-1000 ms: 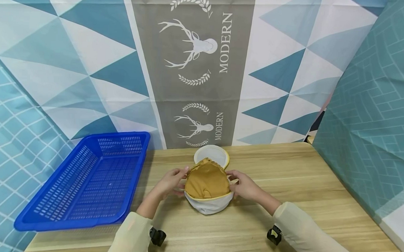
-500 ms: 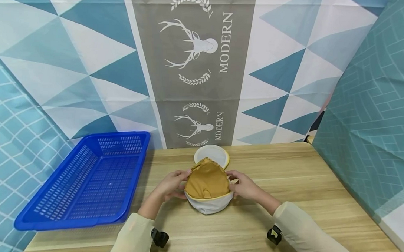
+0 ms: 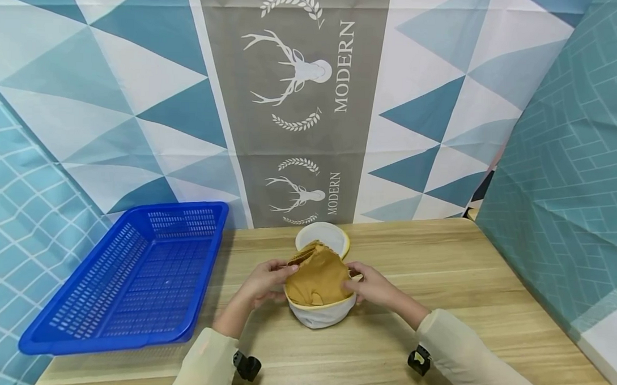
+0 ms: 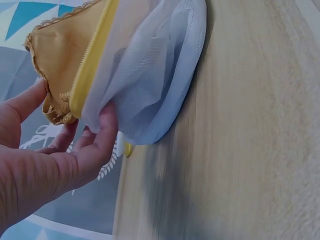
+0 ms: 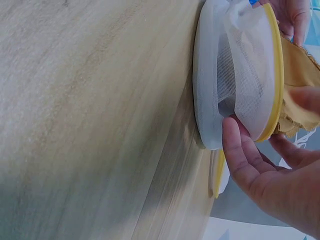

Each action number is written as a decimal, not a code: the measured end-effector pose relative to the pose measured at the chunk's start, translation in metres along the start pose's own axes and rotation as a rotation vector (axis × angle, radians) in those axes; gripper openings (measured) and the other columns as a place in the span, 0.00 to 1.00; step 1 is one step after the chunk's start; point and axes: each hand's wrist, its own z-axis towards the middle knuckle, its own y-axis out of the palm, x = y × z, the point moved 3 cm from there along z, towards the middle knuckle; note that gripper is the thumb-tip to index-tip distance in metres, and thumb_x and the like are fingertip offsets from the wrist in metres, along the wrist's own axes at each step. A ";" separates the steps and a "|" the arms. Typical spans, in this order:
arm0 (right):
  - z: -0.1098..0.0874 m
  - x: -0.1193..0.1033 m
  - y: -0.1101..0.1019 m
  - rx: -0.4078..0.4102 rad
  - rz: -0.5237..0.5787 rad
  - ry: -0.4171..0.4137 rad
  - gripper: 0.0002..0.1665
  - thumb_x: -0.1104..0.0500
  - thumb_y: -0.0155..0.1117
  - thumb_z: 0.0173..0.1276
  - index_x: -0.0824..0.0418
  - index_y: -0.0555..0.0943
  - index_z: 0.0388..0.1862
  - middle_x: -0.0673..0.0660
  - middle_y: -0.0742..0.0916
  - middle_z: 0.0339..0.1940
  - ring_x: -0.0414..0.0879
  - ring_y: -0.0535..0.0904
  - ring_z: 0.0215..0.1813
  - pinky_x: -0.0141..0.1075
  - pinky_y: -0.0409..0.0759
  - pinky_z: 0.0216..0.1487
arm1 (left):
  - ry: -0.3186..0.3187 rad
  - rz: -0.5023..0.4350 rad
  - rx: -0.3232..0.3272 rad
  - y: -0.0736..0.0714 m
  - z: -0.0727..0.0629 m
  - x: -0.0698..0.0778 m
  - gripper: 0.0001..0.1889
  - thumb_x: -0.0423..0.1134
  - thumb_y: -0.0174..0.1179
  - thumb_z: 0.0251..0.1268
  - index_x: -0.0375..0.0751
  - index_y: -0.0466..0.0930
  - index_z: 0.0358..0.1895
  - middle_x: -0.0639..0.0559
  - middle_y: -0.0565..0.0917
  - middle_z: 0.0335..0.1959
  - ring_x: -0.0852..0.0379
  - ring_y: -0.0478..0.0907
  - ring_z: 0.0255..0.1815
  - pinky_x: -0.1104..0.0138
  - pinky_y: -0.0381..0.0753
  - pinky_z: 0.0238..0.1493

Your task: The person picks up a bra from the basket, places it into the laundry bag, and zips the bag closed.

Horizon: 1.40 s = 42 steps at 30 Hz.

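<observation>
A mustard lace-trimmed undergarment [image 3: 320,275] bulges out of a white mesh laundry bag [image 3: 322,316] with a yellow zip edge. My left hand [image 3: 268,282] is at the bag's left side, its thumb on the undergarment and its curled lower fingers against the mesh [image 4: 142,75]. From the opposite side, my right hand [image 3: 374,285] lays its thumb over the undergarment [image 5: 298,65], while its other fingers stay outside the bag wall. The bag's round, yellow-rimmed lid [image 3: 324,237] lies tipped back behind it. Cloth deeper in the bag is hidden.
A blue perforated plastic basket [image 3: 157,289] stands at the left of the wooden table [image 3: 438,265]. Behind the table hangs a patterned cloth [image 3: 290,141], with a teal sheet [image 3: 569,167] at the right. A black wrist camera [image 3: 419,359] sits under the right sleeve.
My left hand has shifted slightly right, its thumb further over the undergarment, whose upper left edge is folded inward. My right thumb has come onto the cloth. The bag's left side has moved slightly inward.
</observation>
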 end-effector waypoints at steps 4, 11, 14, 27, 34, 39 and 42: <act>0.001 0.001 0.001 0.035 -0.008 -0.003 0.32 0.56 0.63 0.63 0.71 0.68 0.61 0.69 0.75 0.53 0.47 0.76 0.28 0.46 0.80 0.29 | 0.009 -0.004 0.023 0.001 0.002 -0.002 0.31 0.42 0.63 0.60 0.29 0.64 0.62 0.35 0.74 0.53 0.47 0.76 0.49 0.51 0.81 0.43; 0.003 0.002 0.003 0.084 -0.034 0.018 0.28 0.57 0.66 0.61 0.68 0.72 0.57 0.65 0.77 0.50 0.45 0.76 0.26 0.43 0.80 0.27 | 0.037 0.001 0.057 0.004 0.003 -0.002 0.24 0.30 0.63 0.57 0.28 0.69 0.57 0.37 0.76 0.47 0.54 0.79 0.37 0.62 0.83 0.35; 0.004 0.001 0.005 0.092 -0.040 0.019 0.25 0.59 0.66 0.61 0.68 0.73 0.55 0.64 0.78 0.48 0.46 0.76 0.24 0.44 0.80 0.27 | 0.047 0.008 0.068 0.004 0.002 -0.001 0.25 0.28 0.64 0.55 0.28 0.69 0.57 0.36 0.77 0.47 0.55 0.79 0.34 0.65 0.82 0.33; 0.004 0.001 0.006 0.099 -0.081 0.006 0.18 0.63 0.64 0.61 0.66 0.75 0.50 0.64 0.79 0.47 0.49 0.76 0.22 0.44 0.79 0.25 | 0.041 -0.043 0.024 -0.003 0.003 -0.001 0.20 0.29 0.55 0.63 0.27 0.67 0.58 0.41 0.75 0.45 0.56 0.76 0.37 0.66 0.80 0.35; 0.003 0.000 0.006 0.093 -0.095 0.010 0.18 0.63 0.64 0.62 0.64 0.75 0.51 0.63 0.79 0.47 0.48 0.77 0.23 0.44 0.79 0.26 | 0.105 0.049 0.051 -0.001 0.001 0.001 0.24 0.23 0.58 0.54 0.26 0.69 0.57 0.36 0.76 0.47 0.55 0.77 0.37 0.66 0.80 0.33; 0.003 0.000 0.005 0.100 -0.100 0.009 0.19 0.63 0.64 0.62 0.65 0.75 0.51 0.63 0.79 0.47 0.48 0.77 0.22 0.40 0.78 0.24 | 0.163 0.183 0.060 0.002 0.000 0.000 0.25 0.20 0.56 0.47 0.26 0.71 0.54 0.36 0.78 0.44 0.53 0.77 0.38 0.69 0.77 0.32; 0.002 0.000 0.005 0.100 -0.107 0.009 0.19 0.63 0.64 0.62 0.65 0.75 0.51 0.63 0.79 0.47 0.48 0.76 0.22 0.39 0.78 0.24 | 0.170 0.208 0.067 0.002 -0.001 0.000 0.24 0.20 0.55 0.46 0.26 0.72 0.53 0.37 0.78 0.43 0.52 0.77 0.39 0.70 0.76 0.32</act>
